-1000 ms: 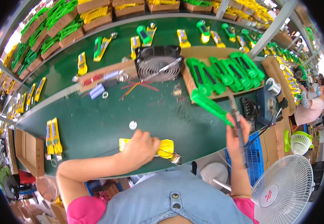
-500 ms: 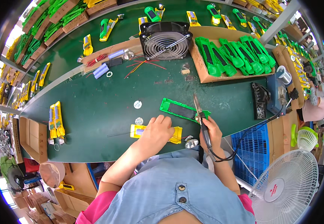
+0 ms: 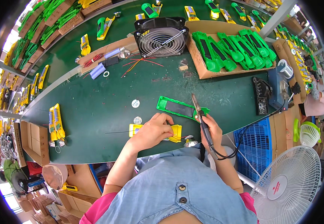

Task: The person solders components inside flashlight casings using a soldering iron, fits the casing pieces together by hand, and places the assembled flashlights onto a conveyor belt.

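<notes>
My right hand (image 3: pixel 212 131) is wrapped round the handle of a soldering iron (image 3: pixel 204 127), whose tip points away from me. The iron crosses the right end of a green plastic casing (image 3: pixel 177 108) with a dark panel. My left hand (image 3: pixel 152 131) lies over a yellow flashlight casing (image 3: pixel 176 133) near the table's front edge, its fingers curled against it. Their tips are partly hidden. A thin dark wire (image 3: pixel 117 132) sticks out on the casing's left, and a round reflector lamp (image 3: pixel 190 141) lies at its right end.
Behind stand a fan (image 3: pixel 161 41) and a carton (image 3: pixel 236 74) of green casings. At right are a solder spool (image 3: pixel 285 69) and a black iron stand (image 3: pixel 261 95). Yellow casings (image 3: pixel 57 123) lie at left; round white stickers (image 3: pixel 135 103) and battery cells (image 3: pixel 97 71) lie farther in.
My left fingers have shifted and curled in more over the yellow casing. One wire instead of two shows at its left. The soldering iron stays in nearly the same place; the view has shifted slightly.
</notes>
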Motion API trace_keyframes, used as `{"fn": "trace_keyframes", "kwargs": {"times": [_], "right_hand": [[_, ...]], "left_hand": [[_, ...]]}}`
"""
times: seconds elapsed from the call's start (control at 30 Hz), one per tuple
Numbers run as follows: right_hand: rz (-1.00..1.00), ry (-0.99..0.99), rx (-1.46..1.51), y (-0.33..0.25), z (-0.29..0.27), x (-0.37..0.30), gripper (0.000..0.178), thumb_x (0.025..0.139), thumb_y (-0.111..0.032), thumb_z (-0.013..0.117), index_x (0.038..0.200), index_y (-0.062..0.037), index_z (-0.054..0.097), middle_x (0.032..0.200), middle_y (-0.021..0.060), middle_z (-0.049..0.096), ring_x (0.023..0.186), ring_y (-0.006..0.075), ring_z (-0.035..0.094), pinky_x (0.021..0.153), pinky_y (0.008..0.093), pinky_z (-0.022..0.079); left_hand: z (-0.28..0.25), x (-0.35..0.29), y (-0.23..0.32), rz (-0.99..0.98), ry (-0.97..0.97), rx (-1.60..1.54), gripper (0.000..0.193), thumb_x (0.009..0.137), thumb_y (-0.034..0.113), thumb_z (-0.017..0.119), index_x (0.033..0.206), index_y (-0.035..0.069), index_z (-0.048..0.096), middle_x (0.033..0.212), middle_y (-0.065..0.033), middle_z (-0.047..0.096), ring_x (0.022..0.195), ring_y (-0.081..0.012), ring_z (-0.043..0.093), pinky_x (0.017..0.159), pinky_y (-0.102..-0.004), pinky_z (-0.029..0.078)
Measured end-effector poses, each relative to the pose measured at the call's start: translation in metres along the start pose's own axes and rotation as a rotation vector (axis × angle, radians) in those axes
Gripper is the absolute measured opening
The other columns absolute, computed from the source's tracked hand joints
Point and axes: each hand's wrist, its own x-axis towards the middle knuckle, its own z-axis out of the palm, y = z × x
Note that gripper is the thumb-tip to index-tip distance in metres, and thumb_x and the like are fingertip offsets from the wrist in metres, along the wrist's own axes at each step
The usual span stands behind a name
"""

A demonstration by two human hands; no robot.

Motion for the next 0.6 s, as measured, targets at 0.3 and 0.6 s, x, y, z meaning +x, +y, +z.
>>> {"fn": "trace_keyframes", "kwargs": {"times": [0.3,0.6], "right_hand": [[0.013,-0.004,0.097,0.007,0.001,-0.006,0.036,0.08,0.013,0.052,0.113,-0.0017,0.046,0.104,0.0211,0.06,0.096,0.0266,0.062,0.084,0.0318,0.048],[0.154,-0.136,0.26,-0.02,-0.014,0.005,0.034,0.079,0.007,0.056,0.11,-0.0044,0.051,0.1,0.0159,0.063,0.092,0.0271,0.063,0.079,0.0293,0.049]], "left_hand": [[-0.013,-0.005,-0.015,-0.062,-0.019,-0.58,0.007,0.072,0.002,0.068,0.076,0.005,0.063,0.102,-0.0083,0.057,0.092,-0.0192,0.052,0.075,-0.0302,0.043],[-0.009,-0.014,-0.023,-0.029,0.365,-1.186,0.003,0.078,0.008,0.066,0.079,0.005,0.064,0.078,-0.008,0.059,0.076,-0.0164,0.057,0.079,-0.034,0.044]]}}
